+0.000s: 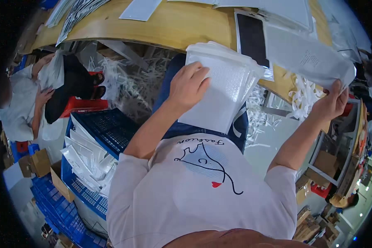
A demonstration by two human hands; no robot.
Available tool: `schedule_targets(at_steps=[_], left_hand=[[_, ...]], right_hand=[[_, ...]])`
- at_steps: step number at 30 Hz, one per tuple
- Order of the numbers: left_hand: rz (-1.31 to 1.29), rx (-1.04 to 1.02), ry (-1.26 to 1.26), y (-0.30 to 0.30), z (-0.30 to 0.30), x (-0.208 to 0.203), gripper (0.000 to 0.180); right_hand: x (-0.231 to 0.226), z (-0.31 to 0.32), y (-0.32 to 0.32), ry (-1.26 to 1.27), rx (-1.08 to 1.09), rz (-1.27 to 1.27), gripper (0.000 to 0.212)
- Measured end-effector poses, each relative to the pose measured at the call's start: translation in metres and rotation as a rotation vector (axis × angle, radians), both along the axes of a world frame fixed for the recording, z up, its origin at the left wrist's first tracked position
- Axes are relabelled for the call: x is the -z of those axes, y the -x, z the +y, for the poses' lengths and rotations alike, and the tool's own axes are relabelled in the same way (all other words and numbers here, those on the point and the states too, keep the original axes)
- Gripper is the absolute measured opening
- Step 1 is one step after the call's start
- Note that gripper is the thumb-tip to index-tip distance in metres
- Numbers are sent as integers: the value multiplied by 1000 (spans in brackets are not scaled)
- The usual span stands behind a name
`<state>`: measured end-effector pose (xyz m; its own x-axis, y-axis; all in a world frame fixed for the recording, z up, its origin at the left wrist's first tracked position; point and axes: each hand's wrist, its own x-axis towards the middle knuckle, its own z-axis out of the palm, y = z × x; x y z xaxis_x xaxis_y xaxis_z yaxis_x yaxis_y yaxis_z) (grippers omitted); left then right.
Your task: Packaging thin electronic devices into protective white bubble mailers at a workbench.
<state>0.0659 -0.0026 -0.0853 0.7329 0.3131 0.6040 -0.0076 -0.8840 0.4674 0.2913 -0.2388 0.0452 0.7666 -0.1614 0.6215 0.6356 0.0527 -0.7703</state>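
A stack of whitish, translucent bubble-textured plastic bags (221,93) lies on my lap, against the table edge. My left hand (190,84) presses on its left side, fingers bent over the top bag. Off to the right, my right hand (334,101) pinches the end of a long translucent plastic sleeve (308,56) with small printing on it. The sleeve stretches from my fingers back over the table. Between the stack and the sleeve lies a flat pouch with a black rectangular panel (251,39). The sleeve's far end overlaps other pale sheets.
The curved wooden table (173,25) carries paper piles (80,16) and a white sheet (140,9). At my left stands a blue crate (99,202) of white packets. Shredded strips (120,82) cover the floor. A seated person (37,91) works at far left.
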Motion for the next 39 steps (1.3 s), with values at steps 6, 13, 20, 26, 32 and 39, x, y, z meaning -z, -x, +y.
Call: schedule_targets(at_steps=[6,13,20,26,32,39], left_hand=[[287,-44,-54,-37,8,0,16],[396,79,-1,1,-8,-50,18],[-179,-53,-133,40,-18,-102,13],[187,301,1158,68,-10,-75,19],[115,94,1309,66,-8,-43,30],[12,-37,1354,64,-11,-40,31]], right_hand=[[1,27,34,67,-148,84,23],[8,47,25,189,-388,146,27],[-18,35,51,387,-656,355,27],[-25,37,99,634,-1021,155,28],[-7,47,133,1082,-670,-439,23],[37,66,157,833,-552,-546,24]])
